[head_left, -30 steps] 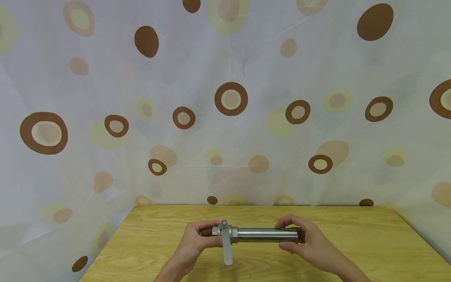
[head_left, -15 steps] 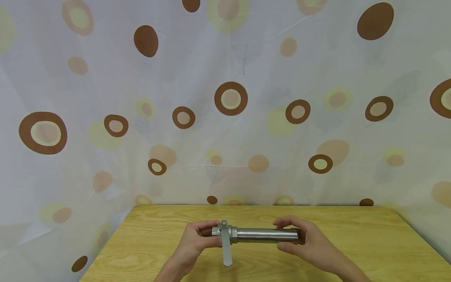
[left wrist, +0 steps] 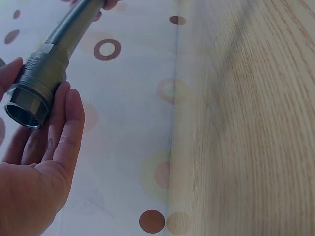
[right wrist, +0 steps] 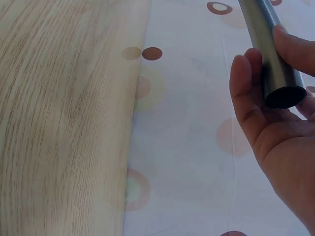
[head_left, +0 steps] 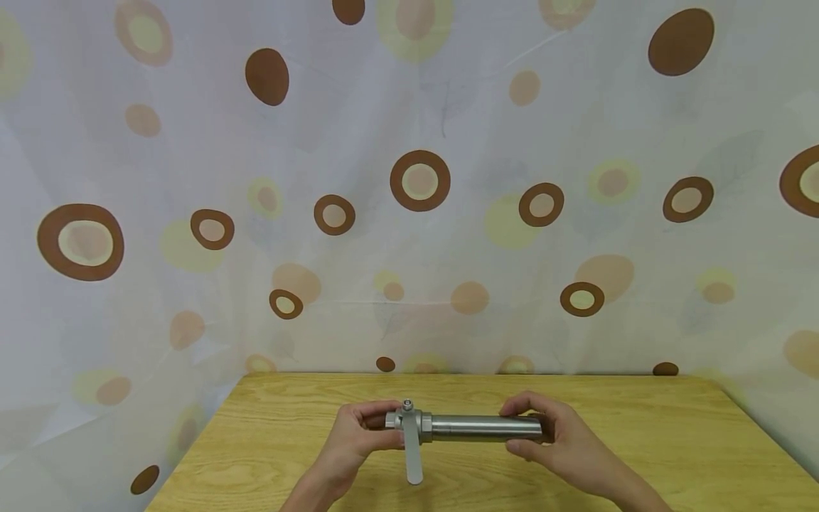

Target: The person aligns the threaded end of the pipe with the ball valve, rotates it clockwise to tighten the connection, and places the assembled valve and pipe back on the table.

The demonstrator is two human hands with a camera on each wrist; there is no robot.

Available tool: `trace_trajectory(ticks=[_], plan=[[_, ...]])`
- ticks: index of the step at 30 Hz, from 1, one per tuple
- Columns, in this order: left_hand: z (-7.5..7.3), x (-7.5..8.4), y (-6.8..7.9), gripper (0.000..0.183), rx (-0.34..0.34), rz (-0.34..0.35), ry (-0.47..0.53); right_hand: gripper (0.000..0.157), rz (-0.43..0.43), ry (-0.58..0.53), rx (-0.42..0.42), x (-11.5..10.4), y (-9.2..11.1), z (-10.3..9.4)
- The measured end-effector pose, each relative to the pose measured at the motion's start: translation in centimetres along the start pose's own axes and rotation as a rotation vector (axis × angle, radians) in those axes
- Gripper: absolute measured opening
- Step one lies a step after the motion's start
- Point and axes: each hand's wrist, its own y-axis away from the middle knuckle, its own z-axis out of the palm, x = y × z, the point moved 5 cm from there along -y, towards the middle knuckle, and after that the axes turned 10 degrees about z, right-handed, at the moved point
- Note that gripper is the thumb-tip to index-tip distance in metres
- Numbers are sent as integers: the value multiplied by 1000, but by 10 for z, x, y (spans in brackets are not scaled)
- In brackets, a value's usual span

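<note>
A metal ball valve (head_left: 416,424) with a flat lever handle (head_left: 413,455) joins a straight steel pipe (head_left: 480,427), the two lying level in the head view. My left hand (head_left: 352,437) grips the valve body between thumb and fingers at its free end. In the left wrist view, the open hexagonal mouth of the valve (left wrist: 30,105) faces the camera, with fingers behind it. At the pipe's other end, my right hand (head_left: 557,444) holds it between thumb and fingers. The right wrist view shows the pipe's dark round end (right wrist: 285,97) close above the palm.
A wood-grain table (head_left: 275,455) spreads beneath both hands. Behind it and along both sides hangs a pale curtain (head_left: 358,128) patterned with brown and yellow ovals.
My right fingertips lifted slightly from the pipe half a second ago and are back against it now. The valve and left hand stay almost in place.
</note>
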Motion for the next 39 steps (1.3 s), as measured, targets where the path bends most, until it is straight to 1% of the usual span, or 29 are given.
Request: trace_trajectory(ticks=[2, 5, 7, 9, 11, 14, 18, 20, 26, 30, 32, 35, 37, 39], plan=[[0, 0, 0, 42, 1, 1, -4, 27, 1, 9, -3, 0, 0, 0], [0, 1, 0, 42, 5, 2, -5, 24, 37, 7, -11, 1, -1, -1], [0, 1, 0, 42, 9, 3, -5, 24, 68, -4, -15, 1, -1, -1], [-1, 1, 0, 43, 11, 3, -4, 27, 79, 3, -7, 0, -1, -1], [-1, 1, 0, 43, 9, 3, -4, 32, 60, 24, 6, -1, -1, -1], [-1, 1, 0, 43, 5, 4, -6, 37, 2, 48, 14, -3, 0, 0], [-2, 0, 0, 43, 2, 1, -1, 33, -54, 51, 9, -4, -1, 1], [-2, 0, -1, 43, 0, -1, 3, 31, -52, 43, 8, -4, -1, 1], [-2, 0, -1, 43, 0, -4, -3, 27, 13, -4, -20, -1, -2, 1], [-2, -1, -2, 44, 4, -7, -14, 23, 51, 10, -21, 1, -2, -1], [-3, -1, -2, 44, 5, -6, -16, 22, 84, 20, -16, 2, -3, -2], [-2, 0, -2, 45, 3, -2, -16, 25, 120, 12, -11, 1, -3, -1], [-3, 0, -2, 45, 2, 0, -16, 29, 113, 24, -2, -1, -3, -1], [-3, 0, -1, 44, 0, 2, -16, 36, 74, 26, -1, -3, -2, 0]])
